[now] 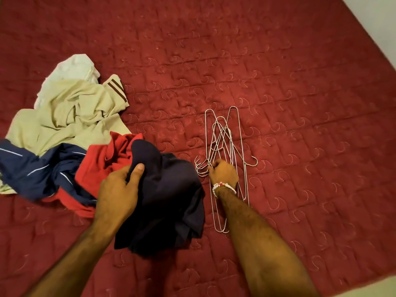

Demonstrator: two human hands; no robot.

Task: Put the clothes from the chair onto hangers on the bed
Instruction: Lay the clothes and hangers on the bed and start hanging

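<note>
Left grip: we saw the left grip [120,189] closed round a fold of the dark navy garment [169,202], thumb on top and fingers tucked under the cloth.
Right grip: the right grip [222,173] was curled onto the wire hangers [225,133] at their necks, right by the hooks, and a beaded bracelet [224,187] sat at that wrist.
Hangers: we found the bundle lying flat on the bed [289,86], fanned out, with most hooks turned left toward the clothes and one turned right.
Dark navy garment: it was bunched on the bed between our two forearms, just left of the hangers.
Clothes heap: to the left lay a red garment [98,166] touching the navy one, then a blue garment [32,166], a beige garment [70,118] and a white garment [72,69] at the back.
Edges: the bed's edge cut across the top right corner, and a pale strip [381,286] showed at the bottom right.
Open room: we had a wide stretch of bare red quilt beyond and to the right of the hangers, and some more nearer us.
Markings: we could pick out brown stripes on a beige hem, thin white lines on the blue garment and stitched curls all over the quilt.
</note>
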